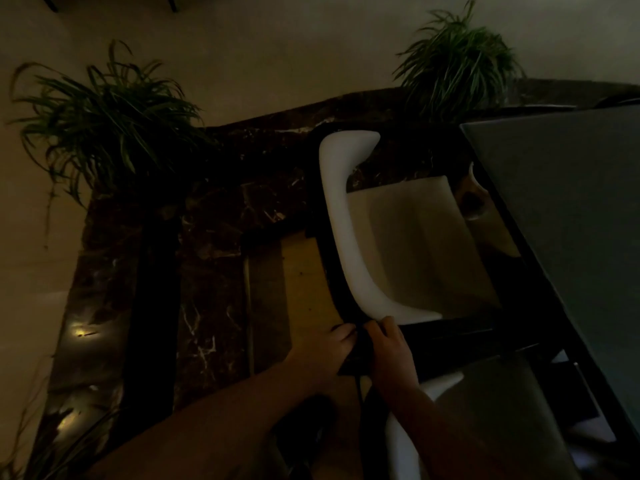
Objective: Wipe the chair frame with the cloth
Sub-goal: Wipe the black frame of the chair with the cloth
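Note:
A chair with a white padded backrest [341, 216] and a black frame [327, 268] stands below me, pushed under a grey table. A dark cloth [356, 355] is bunched at the near corner of the frame, hard to tell from the frame in the dim light. My left hand [322, 355] grips the cloth from the left. My right hand [389, 351] presses on it from the right, fingers curled over the frame's corner. Both hands touch each other around the cloth.
The grey table top [568, 209] fills the right side. A second white chair back [401, 434] sits under my right forearm. Two leafy green plants [104, 123] [457, 60] stand on a dark marble ledge [214, 271]. The room is very dim.

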Action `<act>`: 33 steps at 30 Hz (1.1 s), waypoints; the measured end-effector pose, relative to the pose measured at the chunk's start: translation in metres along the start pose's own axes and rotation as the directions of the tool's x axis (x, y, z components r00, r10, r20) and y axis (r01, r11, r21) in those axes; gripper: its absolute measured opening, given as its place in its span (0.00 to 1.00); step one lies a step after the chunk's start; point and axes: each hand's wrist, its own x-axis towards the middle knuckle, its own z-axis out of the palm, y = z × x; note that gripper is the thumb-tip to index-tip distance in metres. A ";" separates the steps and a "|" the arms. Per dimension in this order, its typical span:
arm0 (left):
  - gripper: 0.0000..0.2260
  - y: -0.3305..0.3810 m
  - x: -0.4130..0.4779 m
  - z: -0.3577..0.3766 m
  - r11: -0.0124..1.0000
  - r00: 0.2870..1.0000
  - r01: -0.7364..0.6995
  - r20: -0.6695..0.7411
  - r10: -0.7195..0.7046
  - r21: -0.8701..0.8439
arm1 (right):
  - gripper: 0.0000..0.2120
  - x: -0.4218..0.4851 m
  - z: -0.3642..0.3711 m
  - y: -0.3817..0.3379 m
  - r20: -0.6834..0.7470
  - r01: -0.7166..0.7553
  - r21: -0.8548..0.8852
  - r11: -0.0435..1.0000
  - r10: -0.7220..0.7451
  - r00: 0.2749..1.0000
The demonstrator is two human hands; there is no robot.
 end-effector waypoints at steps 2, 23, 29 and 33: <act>0.27 -0.003 -0.007 -0.006 0.998 0.999 -0.047 0.015 0.046 0.053 | 0.26 -0.007 0.000 -0.007 0.019 -0.020 -0.015 1.000 0.021 1.000; 0.26 -0.056 -0.119 -0.119 0.952 0.904 0.254 -0.393 -0.171 0.170 | 0.14 0.002 -0.101 -0.166 -0.116 0.258 -0.168 0.951 -0.279 0.953; 0.24 0.022 -0.164 -0.089 0.924 0.853 0.361 -0.444 -0.272 0.128 | 0.12 -0.067 -0.099 -0.141 -0.173 0.337 -0.115 0.935 -0.353 0.920; 0.23 0.099 -0.192 -0.041 0.928 0.845 0.370 -0.429 -0.320 0.035 | 0.11 -0.147 -0.088 -0.099 -0.177 0.324 -0.028 0.946 -0.323 0.929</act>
